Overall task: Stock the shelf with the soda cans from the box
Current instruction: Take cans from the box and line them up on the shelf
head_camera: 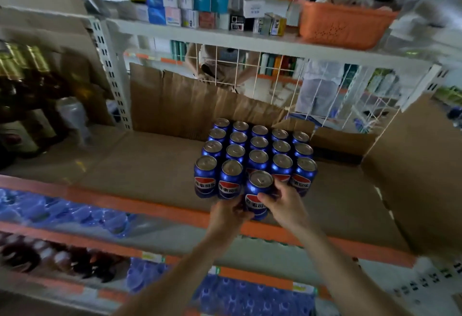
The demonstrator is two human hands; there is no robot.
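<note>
Both hands, left hand (228,211) and right hand (281,205), have fingers curled round the front soda can (257,194) at 6 o'clock of the block on the shelf (150,165). Probably full, heavy, slick metal; hold mid-body.

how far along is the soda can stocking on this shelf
Done: a tight block of blue soda cans already stands on the cardboard-lined shelf, about twenty in rows. In hand: one more can at the front edge, gripped by the left hand and right hand together. Left: the box is out of view, so the remaining count can't be told; bare cardboard stays free on both sides.
</note>
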